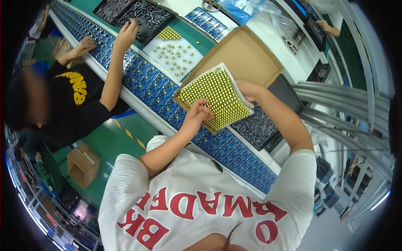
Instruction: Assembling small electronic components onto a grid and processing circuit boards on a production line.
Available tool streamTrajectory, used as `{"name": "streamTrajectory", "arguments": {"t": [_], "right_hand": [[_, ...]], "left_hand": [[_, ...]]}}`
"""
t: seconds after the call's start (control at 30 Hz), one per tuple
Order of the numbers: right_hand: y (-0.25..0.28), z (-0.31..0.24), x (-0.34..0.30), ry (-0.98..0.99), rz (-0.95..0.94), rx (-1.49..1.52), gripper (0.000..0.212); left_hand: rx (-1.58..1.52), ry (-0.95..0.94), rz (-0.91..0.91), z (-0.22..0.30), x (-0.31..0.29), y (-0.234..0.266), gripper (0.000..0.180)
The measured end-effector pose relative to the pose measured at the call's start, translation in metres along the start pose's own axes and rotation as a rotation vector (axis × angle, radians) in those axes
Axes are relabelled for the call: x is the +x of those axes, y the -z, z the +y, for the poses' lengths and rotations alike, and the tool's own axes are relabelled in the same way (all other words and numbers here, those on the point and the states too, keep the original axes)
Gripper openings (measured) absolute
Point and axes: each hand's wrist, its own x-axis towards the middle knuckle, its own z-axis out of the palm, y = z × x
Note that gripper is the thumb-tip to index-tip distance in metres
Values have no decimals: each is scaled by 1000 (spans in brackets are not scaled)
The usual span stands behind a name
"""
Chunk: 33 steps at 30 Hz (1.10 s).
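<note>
My right hand [250,90] grips the right edge of a white sheet [222,65], its fingers partly hidden behind it. Rows of small square yellow parts [217,93] cover the sheet, which is tilted above an open cardboard box [248,51]. My left hand [198,113] lies against the lower left of the rows with its fingers curled; whatever they may hold is too small to make out. Below both hands runs a line of blue circuit boards [234,154], and some boards farther up the line carry yellow parts.
A co-worker [83,92] at the left reaches over the boards with both hands. Loose yellow parts lie on a white sheet [174,54] ahead. Black trays [144,19] of dark parts stand at the back, and another dark-parts tray [260,127] sits right of the box. Scissors [210,5] lie at the far edge.
</note>
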Motion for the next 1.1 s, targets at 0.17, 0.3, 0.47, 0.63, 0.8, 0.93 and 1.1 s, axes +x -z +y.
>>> {"name": "streamTrajectory", "arguments": {"t": [0.17, 0.3, 0.47, 0.63, 0.8, 0.93, 1.1], "right_hand": [[-11, 3, 9, -173, -91, 39, 36], [-26, 19, 4, -208, -156, 349, 42], [-43, 30, 12, -110, -166, 525, 48], [-51, 54, 17, 186, -112, 498, 53], [-54, 68, 14, 297, -109, 493, 53], [-71, 74, 23, 304, -100, 523, 53], [-84, 77, 45, 324, -94, 566, 53]], "left_hand": [[168, 31, -2, 11, -3, 2, 33], [1187, -722, 42, 20, 1, -6, 42], [1336, -716, 68, 6, 22, -17, 48], [1282, -730, 74, -5, 28, -13, 53], [1350, -705, 89, -3, 31, -18, 53], [1281, -768, 141, -9, 31, -18, 53], [1331, -773, 107, -7, 32, -19, 53]]}}
